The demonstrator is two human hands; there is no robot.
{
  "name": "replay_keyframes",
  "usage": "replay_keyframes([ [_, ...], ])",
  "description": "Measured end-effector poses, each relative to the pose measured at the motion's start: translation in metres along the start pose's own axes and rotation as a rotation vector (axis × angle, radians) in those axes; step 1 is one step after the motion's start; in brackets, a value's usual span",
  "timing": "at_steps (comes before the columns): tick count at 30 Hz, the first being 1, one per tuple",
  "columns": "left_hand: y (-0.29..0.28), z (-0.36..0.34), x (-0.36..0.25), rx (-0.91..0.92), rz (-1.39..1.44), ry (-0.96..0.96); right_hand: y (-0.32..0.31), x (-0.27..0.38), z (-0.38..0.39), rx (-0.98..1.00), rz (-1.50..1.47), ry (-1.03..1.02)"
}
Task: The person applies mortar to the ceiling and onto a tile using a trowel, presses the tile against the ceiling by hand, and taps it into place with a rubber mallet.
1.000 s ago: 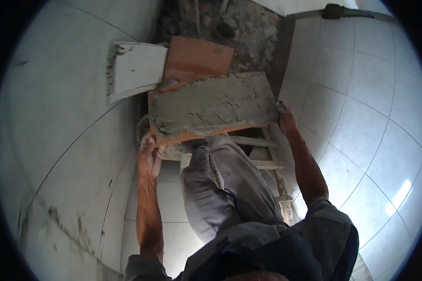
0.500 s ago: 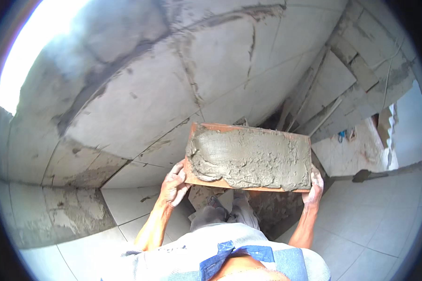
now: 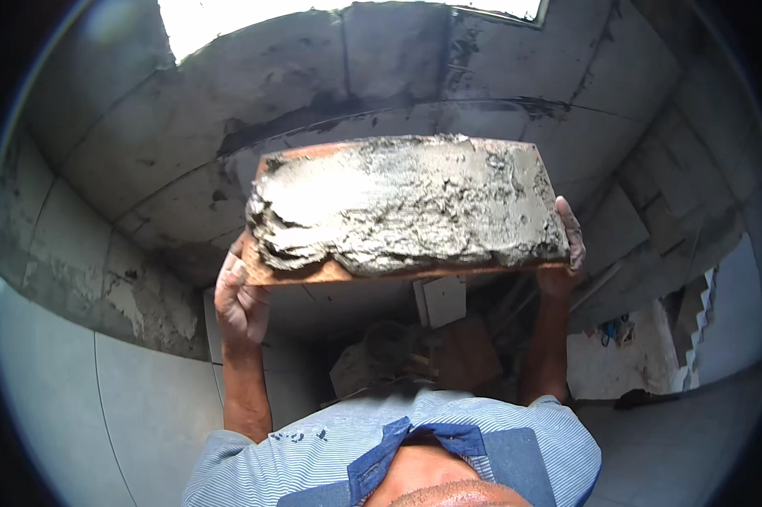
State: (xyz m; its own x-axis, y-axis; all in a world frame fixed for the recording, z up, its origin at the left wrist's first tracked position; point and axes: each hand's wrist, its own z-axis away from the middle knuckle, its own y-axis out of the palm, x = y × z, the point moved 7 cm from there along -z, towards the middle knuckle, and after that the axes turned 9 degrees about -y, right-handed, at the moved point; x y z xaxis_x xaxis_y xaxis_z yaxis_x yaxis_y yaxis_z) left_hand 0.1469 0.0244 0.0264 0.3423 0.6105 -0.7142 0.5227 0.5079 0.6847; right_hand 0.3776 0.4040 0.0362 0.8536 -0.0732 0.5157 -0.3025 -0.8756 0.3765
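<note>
A rectangular reddish-brown tile (image 3: 273, 274) is held up in front of me between both hands. Thick wet grey mortar (image 3: 423, 207) coats the face turned toward me, rough and ridged, with bare reddish strips along the rim. My left hand (image 3: 242, 297) grips the lower left corner, fingers curled at the edge. At the right end, my right hand (image 3: 571, 235) wraps the short edge, its fingers partly hidden behind the tile. Pale dust or mortar marks both hands. The tile's other face is out of sight.
Ahead stands a wall of large grey tiles (image 3: 313, 68) with dark smears, below a bright opening (image 3: 339, 19). Light tiles (image 3: 144, 372) cover the left side. A white board or tile piece (image 3: 445, 302) stands low behind the held tile. An opening (image 3: 622, 355) lies at the right.
Both hands have lifted the mortar-coated tile higher and farther left in view, still gripping its ends. My view has turned toward the wall, bringing the bright opening to the top middle.
</note>
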Motion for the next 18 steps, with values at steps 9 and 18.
replay_keyframes([
  [9,0.020,0.026,-0.001,-0.103,-0.412,0.266,-0.042,-0.055,-0.011,-0.009,0.126,-0.106],
  [18,0.015,0.023,-0.002,-0.166,0.024,0.196,-0.049,-0.081,-0.036,0.121,0.413,-0.211],
])
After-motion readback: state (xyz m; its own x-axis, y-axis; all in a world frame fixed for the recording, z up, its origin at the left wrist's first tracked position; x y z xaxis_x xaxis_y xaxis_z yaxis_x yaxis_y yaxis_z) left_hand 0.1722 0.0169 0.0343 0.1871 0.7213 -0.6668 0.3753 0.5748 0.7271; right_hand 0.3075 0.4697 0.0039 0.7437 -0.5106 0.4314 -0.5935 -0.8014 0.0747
